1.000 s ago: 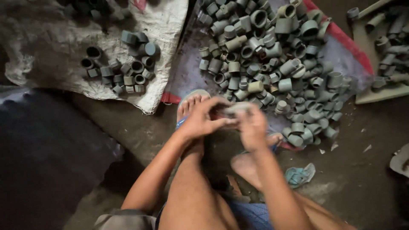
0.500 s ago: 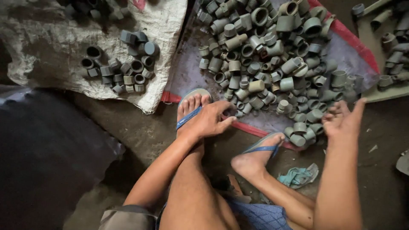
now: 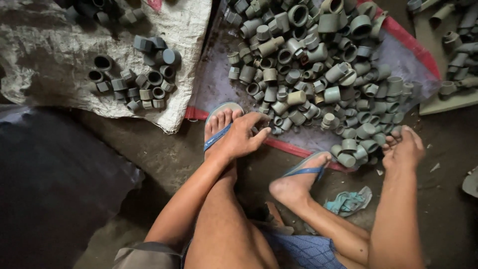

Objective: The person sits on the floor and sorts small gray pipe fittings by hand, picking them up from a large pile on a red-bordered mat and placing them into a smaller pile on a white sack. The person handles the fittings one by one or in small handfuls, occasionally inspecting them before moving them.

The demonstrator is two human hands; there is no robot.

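Now right hand lowered to fittings pile edge, grip loosely open; left hand unmoved on foot, empty.

A dense pile of grey pipe fittings crowds the purple mat. Bare floor lies open between the mat and the white sack.

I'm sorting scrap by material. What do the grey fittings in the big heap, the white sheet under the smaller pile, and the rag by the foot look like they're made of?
Grey fittings: likely moulded plastic, matte and dusty, with uniform grey walls and no metallic shine. White sheet: probably woven plastic sacking, crinkled, with a frayed edge. Rag: soft cloth, teal, crumpled into folds.
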